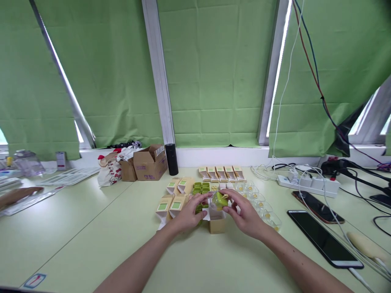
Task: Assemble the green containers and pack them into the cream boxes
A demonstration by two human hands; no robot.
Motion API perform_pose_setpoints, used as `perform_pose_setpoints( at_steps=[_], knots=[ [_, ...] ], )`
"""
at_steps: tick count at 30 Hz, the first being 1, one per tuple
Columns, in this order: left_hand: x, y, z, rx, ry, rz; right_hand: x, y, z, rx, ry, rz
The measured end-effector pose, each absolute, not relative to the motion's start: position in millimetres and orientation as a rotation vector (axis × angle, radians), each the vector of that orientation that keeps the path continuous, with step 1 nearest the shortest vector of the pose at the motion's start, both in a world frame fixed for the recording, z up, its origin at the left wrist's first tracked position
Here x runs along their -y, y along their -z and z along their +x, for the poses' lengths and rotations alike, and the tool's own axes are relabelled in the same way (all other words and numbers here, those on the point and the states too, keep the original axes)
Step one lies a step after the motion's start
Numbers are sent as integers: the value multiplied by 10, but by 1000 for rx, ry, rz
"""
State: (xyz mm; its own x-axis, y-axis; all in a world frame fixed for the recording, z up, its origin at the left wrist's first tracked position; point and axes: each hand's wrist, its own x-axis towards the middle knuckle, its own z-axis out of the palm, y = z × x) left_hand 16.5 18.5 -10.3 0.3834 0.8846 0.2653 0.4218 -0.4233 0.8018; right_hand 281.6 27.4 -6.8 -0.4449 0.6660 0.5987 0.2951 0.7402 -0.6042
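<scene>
One pale table carried the lot. Another person's arm reached in at far left. Cardboard box sat at the back, left of centre, just beside a black cylinder. White power strip lay off to the right, white-edged phone nearer the front. Right hand had the jar pinched between thumb and fingers. Left hand was curved in opposite, fingertips at the jar's left side; couldn't tell if it gripped or only touched. Labelled cartons stood in groups behind and left, clear cups to the right. Open carton stood under the hands. Jar was clear, green-topped, tilted, held just above that carton's mouth.
</scene>
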Motion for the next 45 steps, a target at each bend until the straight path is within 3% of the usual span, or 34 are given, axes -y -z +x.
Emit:
perform_pose_setpoints(
  at_steps=[20, 45],
  knots=[
    [-212, 117, 156, -1123, -877, 2081, -242, 74, 2819, 2223, -194, -781],
    [-177, 97, 160, -1145, -889, 2135, -201, 154, 2665, 2252, -234, -666]
  ],
)
